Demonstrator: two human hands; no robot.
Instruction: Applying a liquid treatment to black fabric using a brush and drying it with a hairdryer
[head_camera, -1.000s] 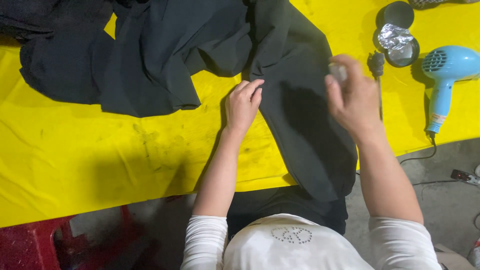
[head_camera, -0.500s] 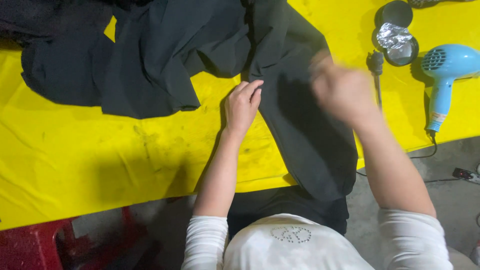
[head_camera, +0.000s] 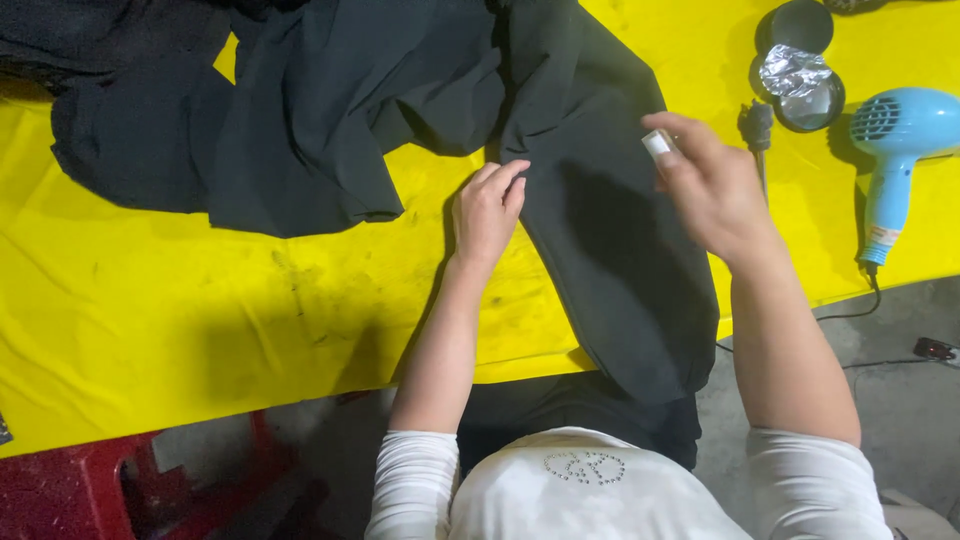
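The left hand (head_camera: 488, 210) presses flat on the dark garment (head_camera: 600, 230) beneath it, the right hand (head_camera: 712, 185) hovers above pinching a small white piece (head_camera: 657, 143) — marking seemingly barely begun.

The person wears a white long-sleeved top of finely ribbed fabric. Both sleeves are pushed up to about the elbows, bunching into soft horizontal folds, and the forearms below them are bare. On the chest sits a small decoration made of tiny shiny studs set in looping outlines. The left hand (head_camera: 487, 208) and the right hand (head_camera: 712, 185) are bare, with no gloves, and no rings, watch or bracelets show at the wrists. The fingers (head_camera: 508, 180) have short nails. Below the top, dark clothing covers the lap.
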